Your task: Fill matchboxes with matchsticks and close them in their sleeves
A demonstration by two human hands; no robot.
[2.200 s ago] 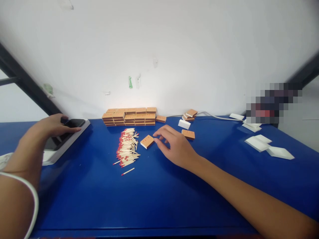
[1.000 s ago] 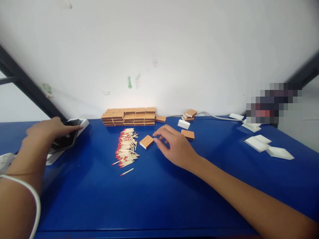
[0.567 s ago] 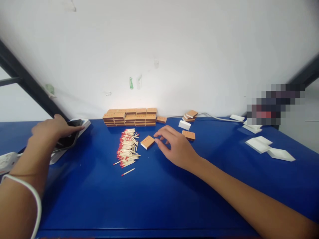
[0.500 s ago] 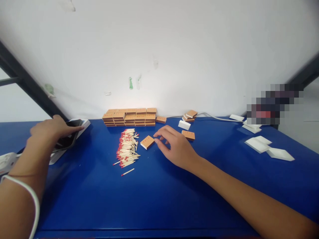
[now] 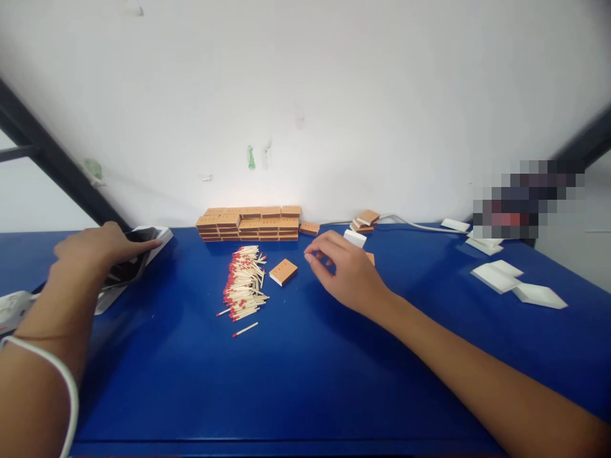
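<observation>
The right hand [image 5: 351, 277] hangs just above the blue table [image 5: 305, 381] with thumb and forefinger nearly pressed together on nothing I can make out — the closed matchbox [image 5: 283, 271] lies flat just to its left, not touched, and beyond that the heap of loose matches [image 5: 243, 283]. The left hand [image 5: 102, 245] lies curled over a dark phone [image 5: 126, 267] far off to the side, gripping its edge. By my reading the filling is partly done: a stack of boxes [image 5: 251, 223] stands behind the heap (closed, as far as I can tell), while many matches and the white trays [image 5: 496, 277] well to the right of the right hand remain.
</observation>
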